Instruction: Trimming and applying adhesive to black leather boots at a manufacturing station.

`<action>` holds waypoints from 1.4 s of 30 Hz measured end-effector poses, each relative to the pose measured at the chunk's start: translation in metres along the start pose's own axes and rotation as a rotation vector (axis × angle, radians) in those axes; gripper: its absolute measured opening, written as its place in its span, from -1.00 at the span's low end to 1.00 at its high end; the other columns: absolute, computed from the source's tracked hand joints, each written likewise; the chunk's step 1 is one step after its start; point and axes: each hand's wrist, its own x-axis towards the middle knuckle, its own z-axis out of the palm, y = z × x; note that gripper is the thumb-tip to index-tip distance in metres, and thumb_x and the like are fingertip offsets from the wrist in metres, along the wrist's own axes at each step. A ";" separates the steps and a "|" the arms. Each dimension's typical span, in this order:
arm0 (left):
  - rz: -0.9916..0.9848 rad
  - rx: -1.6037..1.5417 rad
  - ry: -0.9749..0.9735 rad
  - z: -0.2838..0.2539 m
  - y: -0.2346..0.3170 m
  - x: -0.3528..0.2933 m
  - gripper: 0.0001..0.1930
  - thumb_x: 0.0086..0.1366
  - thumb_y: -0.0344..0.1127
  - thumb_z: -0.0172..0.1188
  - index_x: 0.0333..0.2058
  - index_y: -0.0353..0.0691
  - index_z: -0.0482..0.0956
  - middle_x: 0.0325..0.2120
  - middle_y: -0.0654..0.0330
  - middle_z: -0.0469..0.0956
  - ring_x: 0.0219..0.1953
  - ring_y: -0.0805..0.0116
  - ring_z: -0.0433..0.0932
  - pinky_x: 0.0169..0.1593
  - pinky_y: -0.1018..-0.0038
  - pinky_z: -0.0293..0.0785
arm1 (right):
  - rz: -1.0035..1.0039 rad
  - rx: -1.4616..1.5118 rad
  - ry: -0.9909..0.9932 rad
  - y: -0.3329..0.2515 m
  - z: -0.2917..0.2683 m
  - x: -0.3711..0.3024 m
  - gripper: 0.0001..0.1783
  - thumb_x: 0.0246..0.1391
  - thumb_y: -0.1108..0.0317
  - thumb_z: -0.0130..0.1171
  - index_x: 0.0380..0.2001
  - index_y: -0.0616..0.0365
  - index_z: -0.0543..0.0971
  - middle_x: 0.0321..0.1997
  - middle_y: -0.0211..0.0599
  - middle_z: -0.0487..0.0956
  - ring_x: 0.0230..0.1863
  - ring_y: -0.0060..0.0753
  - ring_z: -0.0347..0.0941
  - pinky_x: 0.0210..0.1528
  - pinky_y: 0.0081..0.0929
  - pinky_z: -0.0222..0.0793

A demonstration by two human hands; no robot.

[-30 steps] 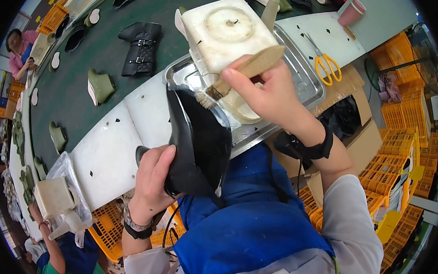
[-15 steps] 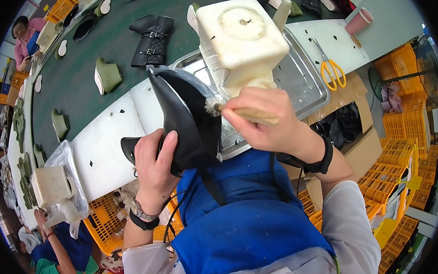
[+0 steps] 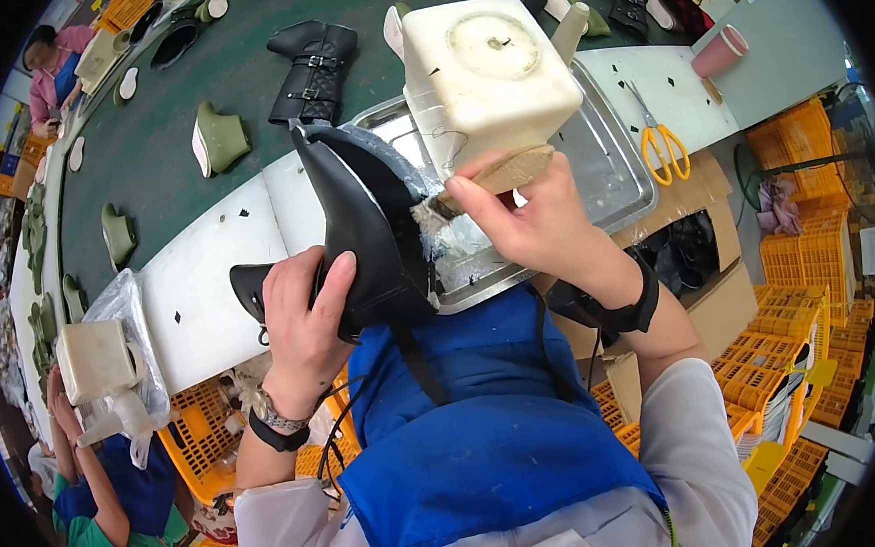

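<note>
A black boot shaft (image 3: 353, 241) is in the grip of my left hand (image 3: 303, 322), its thumb on the outer face and its fingers wrapped round. The wide opening faces right, with a pale grey lining along its far edge. My right hand (image 3: 547, 222) pinches a brush (image 3: 511, 172) by its flat wooden handle. Its pale bristles are at the right edge of the boot's opening; whether they touch the lining, I cannot tell. Just beyond stands a whitish plastic container (image 3: 496, 84) with a spout, set on a metal tray (image 3: 625, 190) smeared with white residue.
On the green belt (image 3: 245, 80) lie another black buckled boot (image 3: 315, 75) and several green boots (image 3: 219, 138). Yellow-handled scissors (image 3: 664, 149) and a pink cup (image 3: 720, 51) rest at right. Orange crates (image 3: 764, 364) stack beside me. A co-worker (image 3: 121, 503) sits at lower left.
My right hand has turned the brush: its handle has swung upward and the bristles sit at the boot's edge instead of inside the opening. The co-worker's arms at lower left have moved up.
</note>
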 end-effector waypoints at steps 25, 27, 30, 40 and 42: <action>0.073 0.150 0.282 0.015 -0.033 -0.006 -0.31 -0.04 -0.51 0.16 0.07 0.08 0.09 -0.17 0.04 0.34 -0.20 0.06 0.38 -0.16 0.22 0.26 | 0.210 0.382 -0.278 -0.015 0.007 -0.016 -0.88 -0.04 0.42 0.12 -0.55 0.26 0.50 -0.64 -0.43 0.46 -0.62 -0.71 0.32 -0.59 -0.66 0.21; 0.077 0.124 0.325 0.016 -0.032 -0.005 -0.34 -0.06 -0.51 0.14 0.03 0.18 0.18 -0.20 0.06 0.37 -0.21 0.07 0.40 -0.17 0.23 0.27 | 0.360 0.502 -0.222 -0.012 0.006 -0.016 -0.84 -0.01 0.40 0.10 -0.55 0.28 0.50 -0.63 -0.48 0.44 -0.60 -0.78 0.28 -0.58 -0.69 0.20; 0.107 0.109 0.286 0.014 -0.030 -0.003 -0.36 -0.07 -0.48 0.16 0.00 0.21 0.21 -0.19 0.06 0.36 -0.19 0.08 0.40 -0.15 0.23 0.27 | 0.356 0.475 -0.236 -0.009 0.008 -0.015 -0.88 -0.04 0.42 0.13 -0.56 0.26 0.50 -0.65 -0.44 0.45 -0.64 -0.70 0.31 -0.59 -0.66 0.21; -0.067 -0.058 0.111 0.014 -0.031 -0.010 -0.32 -0.30 -0.50 0.28 -0.07 -0.14 0.27 -0.14 -0.05 0.34 -0.13 -0.02 0.36 -0.06 0.16 0.24 | -0.249 -0.098 -0.020 0.004 -0.006 -0.007 -0.95 -0.12 0.47 0.18 -0.53 0.21 0.53 -0.59 -0.35 0.51 -0.62 -0.49 0.41 -0.58 -0.60 0.27; -0.100 -0.246 0.159 0.005 -0.034 -0.012 -0.09 -0.29 -0.50 0.38 0.07 -0.20 0.02 -0.02 0.00 0.25 0.04 0.08 0.25 0.09 0.24 0.17 | 0.005 0.153 0.213 0.007 -0.017 -0.009 -0.91 -0.07 0.43 0.17 -0.49 0.23 0.55 -0.55 -0.38 0.55 -0.57 -0.59 0.41 -0.54 -0.61 0.28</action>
